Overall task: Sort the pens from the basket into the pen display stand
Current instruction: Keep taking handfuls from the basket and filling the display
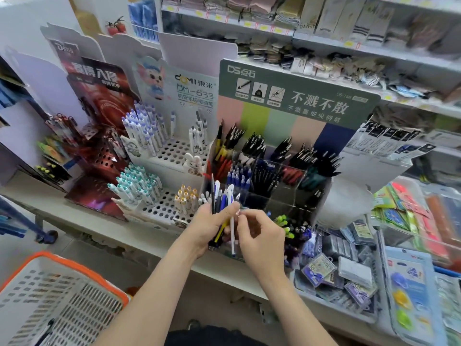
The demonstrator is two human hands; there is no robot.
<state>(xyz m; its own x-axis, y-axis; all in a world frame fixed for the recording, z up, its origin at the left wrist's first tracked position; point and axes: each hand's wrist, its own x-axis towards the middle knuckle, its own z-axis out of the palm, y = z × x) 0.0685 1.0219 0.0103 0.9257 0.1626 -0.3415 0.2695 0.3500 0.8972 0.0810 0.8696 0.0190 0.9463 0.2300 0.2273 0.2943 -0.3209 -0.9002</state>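
Just in front of the clear pen display stand (287, 193), the left hand (212, 226) grips a bundle of pens (222, 196), fingers wrapped round it; the right hand (262, 236) pinches 1 white pen (232, 236) in that bundle; the basket (62, 290) sits well left of the stand, nearer the person.

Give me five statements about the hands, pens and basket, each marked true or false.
1. The left hand grips a bundle of pens. True.
2. The right hand lies flat on the shelf. False: its fingers pinch a white pen in the bundle.
3. The basket has an orange rim. True.
4. The basket sits right of the hands. False: it is at the lower left.
5. The clear display stand holds blue pens. True.
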